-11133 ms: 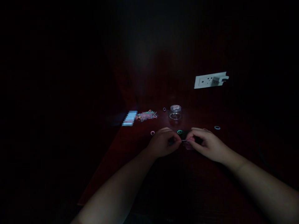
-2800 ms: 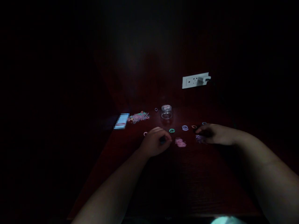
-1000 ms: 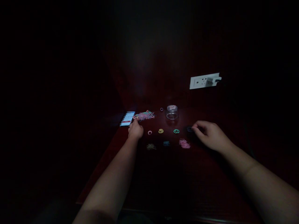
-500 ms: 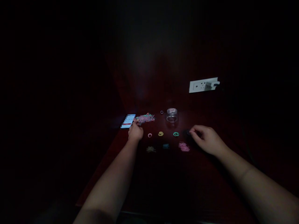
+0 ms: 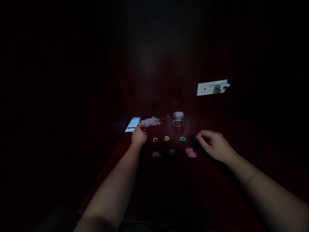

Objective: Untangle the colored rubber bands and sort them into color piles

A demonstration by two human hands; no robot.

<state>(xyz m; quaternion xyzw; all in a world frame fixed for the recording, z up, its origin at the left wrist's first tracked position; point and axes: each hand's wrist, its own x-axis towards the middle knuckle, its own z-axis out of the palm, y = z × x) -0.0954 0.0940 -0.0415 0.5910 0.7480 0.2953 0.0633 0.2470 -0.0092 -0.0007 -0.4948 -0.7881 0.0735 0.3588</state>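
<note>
My left hand (image 5: 139, 136) rests at the near left edge of a pile of mixed pastel elastic hair ties (image 5: 151, 122), its thumb and forefinger slightly apart. Thumb and fingertips of my right hand (image 5: 212, 143) are pinched on a dark hair tie (image 5: 195, 137) at the right end of a row; it barely shows in the gloom. In that row lie a pink hair tie (image 5: 155, 140), yellow hair ties (image 5: 166, 138) and green hair ties (image 5: 182, 139). Nearer me are small heaps of beige bands (image 5: 156, 154), blue bands (image 5: 172, 151) and pink bands (image 5: 191, 152).
A clear lidded jar (image 5: 178, 120) stands behind the row, with a single small ring (image 5: 167, 115) to its left. Beside the pile lies a lit phone (image 5: 132, 125). A white wall socket (image 5: 212, 87) with a plug is at the back right. The surroundings are very dark.
My left hand has drawn back slightly from the pile, toward me. My right hand keeps its pinch at the same spot. The view has shifted a little.
</note>
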